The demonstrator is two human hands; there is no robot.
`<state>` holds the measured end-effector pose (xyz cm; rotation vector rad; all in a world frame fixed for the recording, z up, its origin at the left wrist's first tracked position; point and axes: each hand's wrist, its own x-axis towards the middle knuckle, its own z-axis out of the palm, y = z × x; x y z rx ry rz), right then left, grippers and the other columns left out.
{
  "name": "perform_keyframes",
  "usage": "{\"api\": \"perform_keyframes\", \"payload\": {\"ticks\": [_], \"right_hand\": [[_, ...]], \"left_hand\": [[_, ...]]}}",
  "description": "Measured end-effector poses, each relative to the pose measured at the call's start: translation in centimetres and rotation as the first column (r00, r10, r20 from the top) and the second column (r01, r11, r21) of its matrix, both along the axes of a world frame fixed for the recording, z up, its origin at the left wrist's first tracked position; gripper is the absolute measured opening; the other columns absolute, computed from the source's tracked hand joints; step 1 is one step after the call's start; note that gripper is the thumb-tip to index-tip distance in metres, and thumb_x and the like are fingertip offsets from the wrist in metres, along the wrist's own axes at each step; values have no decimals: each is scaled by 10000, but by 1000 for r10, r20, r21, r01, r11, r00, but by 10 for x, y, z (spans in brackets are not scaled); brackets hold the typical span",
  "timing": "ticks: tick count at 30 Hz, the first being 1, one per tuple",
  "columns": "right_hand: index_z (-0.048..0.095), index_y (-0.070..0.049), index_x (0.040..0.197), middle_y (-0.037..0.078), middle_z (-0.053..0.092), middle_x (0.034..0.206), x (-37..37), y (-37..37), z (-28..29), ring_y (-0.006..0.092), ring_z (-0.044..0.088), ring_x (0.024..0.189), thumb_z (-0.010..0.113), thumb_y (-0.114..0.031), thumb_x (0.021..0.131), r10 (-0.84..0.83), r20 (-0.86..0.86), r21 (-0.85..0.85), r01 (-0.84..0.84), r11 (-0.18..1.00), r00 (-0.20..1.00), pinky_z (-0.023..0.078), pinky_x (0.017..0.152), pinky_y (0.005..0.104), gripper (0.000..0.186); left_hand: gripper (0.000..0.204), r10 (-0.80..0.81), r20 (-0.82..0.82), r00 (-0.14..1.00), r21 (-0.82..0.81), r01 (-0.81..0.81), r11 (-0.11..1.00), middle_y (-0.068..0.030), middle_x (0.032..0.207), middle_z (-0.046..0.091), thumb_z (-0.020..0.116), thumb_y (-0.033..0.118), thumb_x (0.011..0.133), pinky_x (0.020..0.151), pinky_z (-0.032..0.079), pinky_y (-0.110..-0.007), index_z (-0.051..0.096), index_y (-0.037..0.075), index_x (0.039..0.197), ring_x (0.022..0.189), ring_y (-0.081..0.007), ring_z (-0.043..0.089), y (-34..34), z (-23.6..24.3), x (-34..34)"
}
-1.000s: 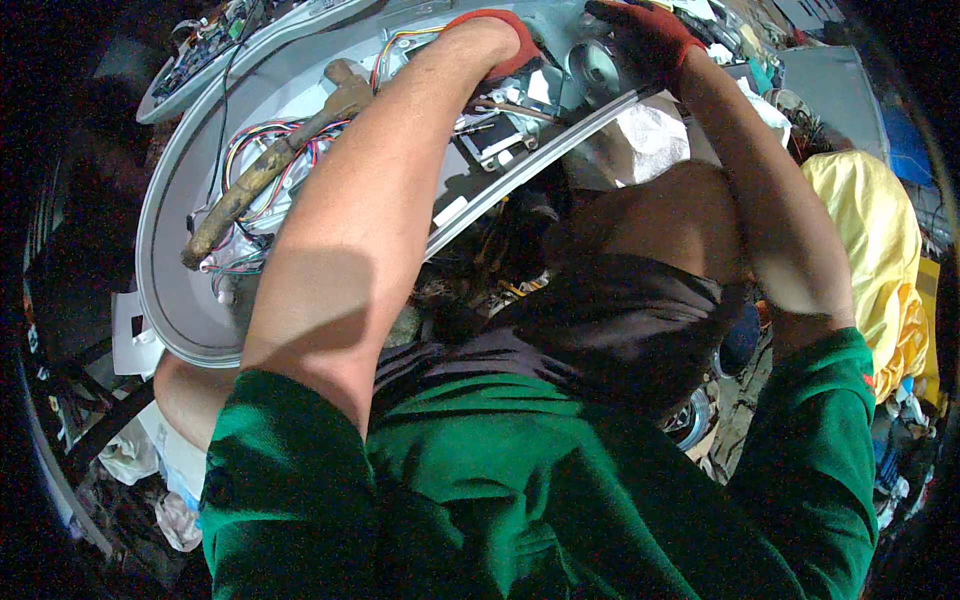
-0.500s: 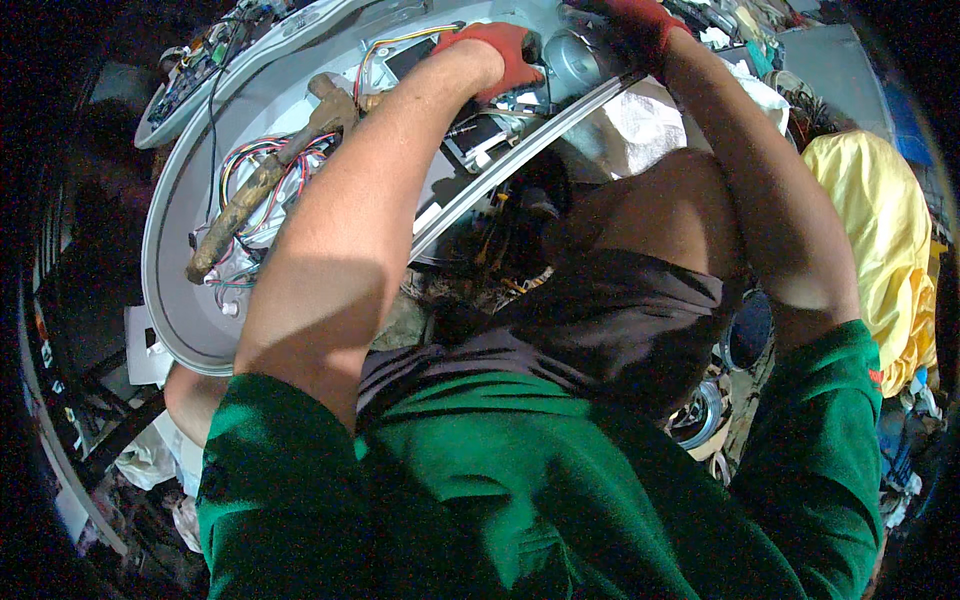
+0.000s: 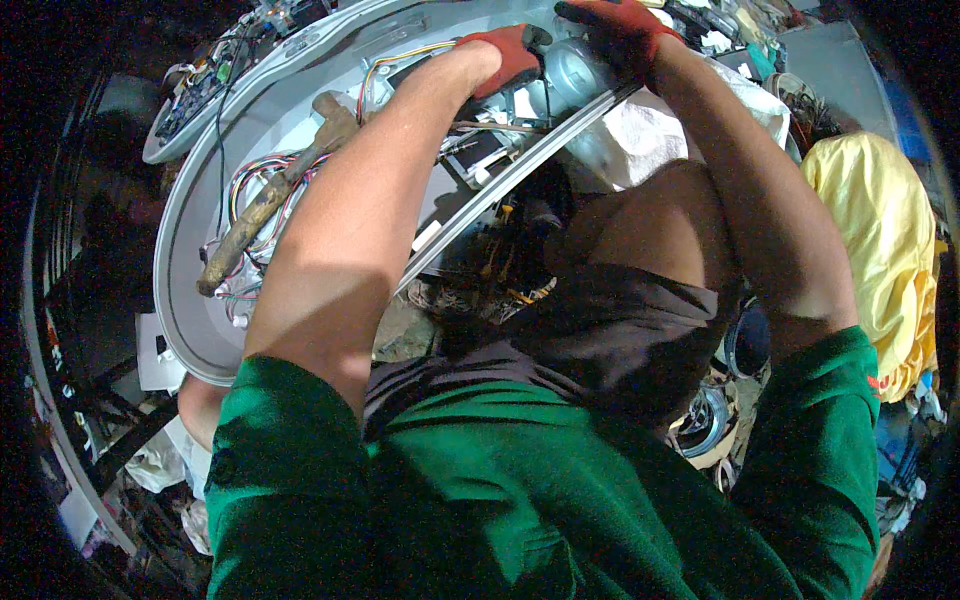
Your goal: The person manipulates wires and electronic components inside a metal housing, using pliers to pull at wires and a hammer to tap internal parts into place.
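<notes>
We judge that the worn hammer with a rough wooden handle is the likeliest trouble: it lies loose in the wide grey plastic shell with a rounded rim, so tipping that shell could send it sliding onto the thin multicoloured wires beside it. The shell, the piece being worked on, lies in front of the person, over the left knee, and a shift of that leg could upset it. The left hand in a red glove has its fingers curled by the pale, rounded, glassy-looking part at the far end; we cannot tell what it pinches. The right hand in a red and dark glove reaches over that end, its grip unclear to us; a slip there could scrape the bare forearm on the shell's straight edge. Inside the shell we also see metal-framed parts; beyond it, a smaller grey tray-like piece holds electronic scrap.
</notes>
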<state>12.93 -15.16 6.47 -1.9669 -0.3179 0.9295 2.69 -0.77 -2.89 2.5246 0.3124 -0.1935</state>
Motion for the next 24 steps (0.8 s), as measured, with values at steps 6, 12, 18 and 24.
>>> {"api": "perform_keyframes", "payload": {"ticks": [6, 12, 18, 24], "right_hand": [[691, -57, 1000, 83, 646, 779, 7, -1, -19, 188, 587, 634, 725, -256, 835, -36, -116, 87, 46, 995, 993, 467, 545, 383, 261], [671, -38, 1042, 67, 654, 804, 6, -18, 0, 181, 589, 653, 723, -312, 839, -20, -90, 104, 29, 994, 996, 475, 576, 386, 344], [667, -53, 1081, 64, 663, 851, 23, -18, -21, 153, 602, 712, 640, -267, 897, 71, -88, 94, -63, 994, 994, 480, 604, 372, 284], [661, -111, 1153, 58, 670, 934, 55, -37, -44, 145, 599, 836, 583, -263, 927, 612, 685, -403, -494, 771, 395, 481, 743, 362, 283]], "left_hand": [[555, 130, -138, 982, -7, -133, 991, -129, 1152, 674, 667, 409, 677, 867, 503, -415, 684, 119, 1150, 1015, -309, 655, -13, 18, 0], [514, 26, -86, 996, 32, -23, 999, -135, 1169, 665, 621, 405, 734, 880, 496, -419, 681, 110, 1150, 1026, -317, 650, -21, 23, 6], [500, 64, -147, 987, 140, -43, 989, -150, 1190, 651, 585, 404, 776, 896, 487, -425, 669, 106, 1169, 1049, -327, 640, -25, 33, 10], [489, 81, -296, 952, -81, -109, 991, -153, 1189, 651, 578, 396, 788, 899, 486, -426, 662, 121, 1183, 1054, -323, 641, -20, 29, 26]]}}
